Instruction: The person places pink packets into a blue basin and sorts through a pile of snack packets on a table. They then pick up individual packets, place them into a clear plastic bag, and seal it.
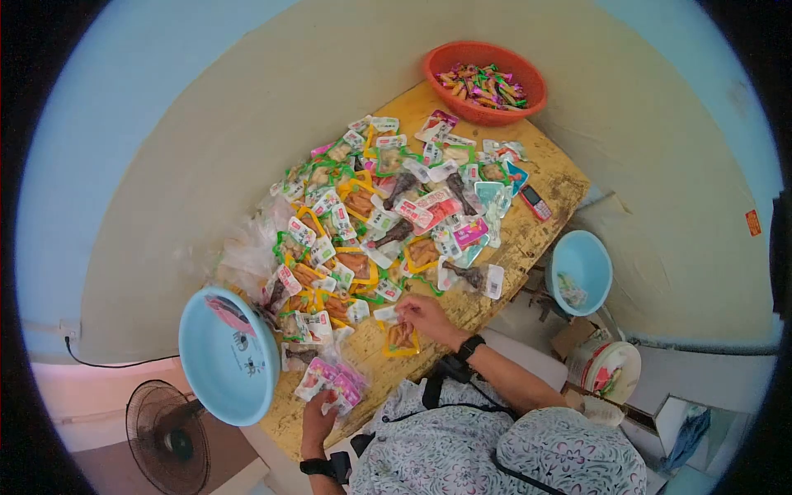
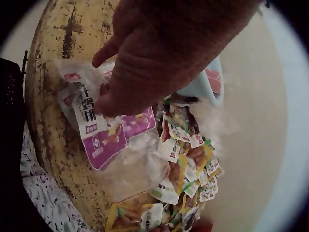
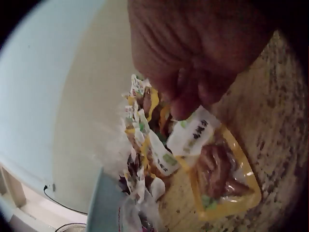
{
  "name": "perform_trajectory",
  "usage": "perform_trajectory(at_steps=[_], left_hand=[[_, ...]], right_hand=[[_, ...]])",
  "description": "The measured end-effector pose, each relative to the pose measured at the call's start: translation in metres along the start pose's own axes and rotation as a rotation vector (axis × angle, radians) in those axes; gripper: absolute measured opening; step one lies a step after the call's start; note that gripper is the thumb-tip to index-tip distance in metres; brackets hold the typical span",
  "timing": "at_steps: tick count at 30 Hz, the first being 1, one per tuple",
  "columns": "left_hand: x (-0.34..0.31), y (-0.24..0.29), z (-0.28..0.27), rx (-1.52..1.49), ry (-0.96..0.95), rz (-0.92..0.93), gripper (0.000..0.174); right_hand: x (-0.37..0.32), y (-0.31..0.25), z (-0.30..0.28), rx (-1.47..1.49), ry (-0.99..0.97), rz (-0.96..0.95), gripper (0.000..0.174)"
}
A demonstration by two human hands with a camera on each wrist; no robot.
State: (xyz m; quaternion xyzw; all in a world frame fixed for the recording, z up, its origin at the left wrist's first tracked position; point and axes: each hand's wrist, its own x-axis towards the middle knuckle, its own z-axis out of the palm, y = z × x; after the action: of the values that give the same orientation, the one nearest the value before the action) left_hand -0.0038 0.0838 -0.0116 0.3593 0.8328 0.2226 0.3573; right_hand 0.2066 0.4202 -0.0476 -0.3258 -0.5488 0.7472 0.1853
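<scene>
The right hand [image 1: 431,320] pinches the white top of a yellow-edged snack packet [image 1: 402,338]; in the right wrist view the fingers of the hand [image 3: 193,63] close on the white end of this packet [image 3: 217,174], brown food showing through its clear part. At the table's near left, the left hand [image 1: 318,419] holds purple-and-white packets [image 1: 340,384]. From the left wrist, the hand's [image 2: 140,72] thumb and fingers lie curled on the white part of a packet [image 2: 104,140], with clear plastic around it. A large pile of mixed packets [image 1: 355,256] lies beyond both hands.
A blue basin [image 1: 266,363] with a packet inside stands at the left. The red basket [image 1: 528,69] of small packets is at the far end, a phone [image 1: 535,202] near the right edge. Another blue basin [image 1: 601,272], a white bucket [image 1: 631,371] and a fan [image 1: 169,437] stand beside the table.
</scene>
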Motion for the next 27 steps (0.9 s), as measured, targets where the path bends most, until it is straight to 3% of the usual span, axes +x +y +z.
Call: perform_trajectory(at_steps=[7,9,12,15,17,18,23,27], left_hand=[[-0.006,0.005,0.006,-0.125,0.028,-0.09,0.047],[-0.008,0.008,0.009,-0.127,0.063,-0.099,0.048],[-0.007,-0.034,0.022,-0.083,0.053,-0.02,0.049],[-0.005,0.001,0.018,0.046,0.05,-0.091,0.05],[-0.01,0.022,0.008,0.087,0.066,-0.123,0.05],[-0.009,0.03,0.007,0.1,0.089,-0.084,0.05],[-0.008,0.041,0.009,0.082,0.044,-0.216,0.05],[-0.009,0.041,0.013,0.094,0.062,-0.237,0.055]], right_hand=[[0.044,-0.046,-0.064,0.028,0.303,-0.216,0.012],[0.063,-0.045,-0.088,-0.086,0.394,-0.292,0.016],[0.084,-0.055,-0.118,-0.304,0.516,-0.427,0.021],[0.095,-0.044,-0.146,-0.748,0.623,-0.448,0.032],[0.099,-0.051,-0.15,-0.601,0.511,-0.305,0.033],[0.092,-0.073,-0.14,-0.594,0.449,-0.485,0.031],[0.111,-0.057,-0.15,-0.56,0.368,-0.381,0.026],[0.112,-0.073,-0.145,-0.684,0.429,-0.452,0.024]])
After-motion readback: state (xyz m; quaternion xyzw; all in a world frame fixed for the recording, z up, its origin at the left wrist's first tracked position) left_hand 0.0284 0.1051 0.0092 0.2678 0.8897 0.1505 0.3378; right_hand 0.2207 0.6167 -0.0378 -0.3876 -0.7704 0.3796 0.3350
